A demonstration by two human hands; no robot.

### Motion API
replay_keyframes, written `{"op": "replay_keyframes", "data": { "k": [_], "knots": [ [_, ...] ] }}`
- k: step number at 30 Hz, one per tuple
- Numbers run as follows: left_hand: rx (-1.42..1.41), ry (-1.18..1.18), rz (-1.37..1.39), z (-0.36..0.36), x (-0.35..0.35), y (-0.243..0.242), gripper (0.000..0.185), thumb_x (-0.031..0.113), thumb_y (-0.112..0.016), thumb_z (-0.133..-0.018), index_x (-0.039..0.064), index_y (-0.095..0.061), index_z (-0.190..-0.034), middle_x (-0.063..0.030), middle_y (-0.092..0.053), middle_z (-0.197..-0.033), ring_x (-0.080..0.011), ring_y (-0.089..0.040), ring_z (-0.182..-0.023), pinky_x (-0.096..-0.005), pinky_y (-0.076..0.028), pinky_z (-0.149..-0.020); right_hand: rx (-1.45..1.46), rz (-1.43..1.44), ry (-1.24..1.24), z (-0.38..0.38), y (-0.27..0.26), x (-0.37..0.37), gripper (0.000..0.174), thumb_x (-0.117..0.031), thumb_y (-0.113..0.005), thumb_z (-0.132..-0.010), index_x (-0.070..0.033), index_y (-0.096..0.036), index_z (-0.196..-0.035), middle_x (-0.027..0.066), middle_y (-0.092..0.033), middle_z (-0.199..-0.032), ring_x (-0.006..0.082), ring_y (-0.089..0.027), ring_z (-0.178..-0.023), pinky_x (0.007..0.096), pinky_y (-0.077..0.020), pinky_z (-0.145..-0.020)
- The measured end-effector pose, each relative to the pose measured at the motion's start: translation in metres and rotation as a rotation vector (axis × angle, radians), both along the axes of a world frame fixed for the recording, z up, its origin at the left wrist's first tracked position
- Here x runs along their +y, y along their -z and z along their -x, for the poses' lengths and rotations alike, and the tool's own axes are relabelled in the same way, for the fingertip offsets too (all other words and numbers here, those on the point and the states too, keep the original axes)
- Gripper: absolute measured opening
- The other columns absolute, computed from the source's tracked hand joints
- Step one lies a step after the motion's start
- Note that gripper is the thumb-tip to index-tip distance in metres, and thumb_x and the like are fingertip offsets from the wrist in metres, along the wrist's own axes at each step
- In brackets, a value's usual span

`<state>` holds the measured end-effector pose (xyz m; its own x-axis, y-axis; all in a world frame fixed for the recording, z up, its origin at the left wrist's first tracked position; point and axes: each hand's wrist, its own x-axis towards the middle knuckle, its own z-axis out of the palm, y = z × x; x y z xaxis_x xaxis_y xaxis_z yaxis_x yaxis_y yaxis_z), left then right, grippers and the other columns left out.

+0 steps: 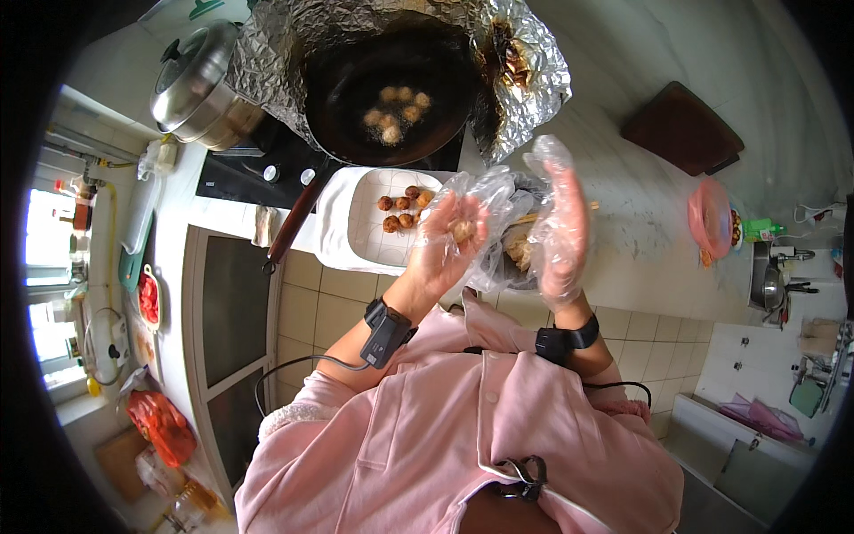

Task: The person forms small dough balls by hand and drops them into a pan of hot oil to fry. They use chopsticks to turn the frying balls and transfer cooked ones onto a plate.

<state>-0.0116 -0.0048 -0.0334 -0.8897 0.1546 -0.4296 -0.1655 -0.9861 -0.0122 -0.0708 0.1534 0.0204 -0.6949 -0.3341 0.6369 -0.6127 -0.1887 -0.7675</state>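
A pale ball of food mixture [462, 231] rests on the fingers of my left hand [450, 233], which wears a clear plastic glove. My right hand [562, 233], gloved too, is upright with its fingers extended, and I see nothing in it. Between and partly behind the hands stands a bowl lined with clear plastic [497, 267], holding more of the mixture [518, 248] and what look like wooden chopsticks [527, 218]. Left of it, browned balls [403, 203] lie in a white tray [333, 220]. Above, pale balls [390, 119] sit in oil in a dark wok [427, 67].
Crumpled aluminium foil [540, 87] surrounds the wok's back and sides. Its wooden handle [297, 220] juts over the counter edge. A steel steamer pot [200, 87] stands at the left on the black cooktop [233, 180]. To the right are a brown board [684, 127] and a pink plastic basin [708, 217].
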Motion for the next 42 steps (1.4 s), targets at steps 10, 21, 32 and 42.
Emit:
{"op": "replay_keyframes", "data": {
  "k": [10,21,32,42],
  "knots": [
    [0.737,-0.056,1.194,0.013,0.002,-0.036,0.04,0.028,-0.049,-0.101,0.0,-0.052,-0.129,-0.014,-0.056,-0.129,-0.0215,-0.053,-0.116,-0.0334,-0.041,-0.098,-1.29,1.064,-0.934,-0.025,0.064,-0.002,0.078,-0.062,-0.04,-0.095,-0.002,-0.035,-0.145,0.0164,-0.039,-0.147,0.0327,-0.042,-0.133,0.0455,-0.0307,-0.113],
    [0.26,0.093,0.317,-0.008,-0.016,-0.024,0.064,0.053,-0.041,-0.098,0.008,-0.037,-0.144,-0.0125,-0.036,-0.148,-0.0314,-0.036,-0.135,-0.0495,-0.024,-0.115,-0.239,-0.034,0.008,-0.013,0.018,0.005,0.081,-0.065,-0.034,-0.095,0.001,-0.037,-0.143,0.0175,-0.042,-0.145,0.0282,-0.039,-0.135,0.0432,-0.0292,-0.112],
    [0.326,-0.112,0.726,-0.001,-0.019,-0.019,0.019,0.023,-0.057,-0.097,0.005,-0.061,-0.099,-0.004,-0.063,-0.1,-0.0139,-0.059,-0.088,-0.0266,-0.046,-0.079,-0.583,0.246,-0.094,-0.026,0.016,-0.007,0.105,-0.058,-0.066,-0.083,-0.016,-0.002,-0.155,0.0154,-0.022,-0.155,0.032,-0.028,-0.141,0.0491,-0.0256,-0.113],
    [0.753,-0.325,2.119,-0.005,-0.02,-0.064,0.049,0.035,-0.072,-0.079,0.005,-0.06,-0.116,-0.0153,-0.056,-0.115,-0.0361,-0.052,-0.111,-0.052,-0.035,-0.101,-1.286,0.676,-0.507,-0.03,0.056,-0.023,0.047,-0.038,-0.038,-0.103,-0.008,-0.043,-0.138,0.0091,-0.052,-0.132,0.0255,-0.052,-0.123,0.0401,-0.0478,-0.098]
  ]
}}
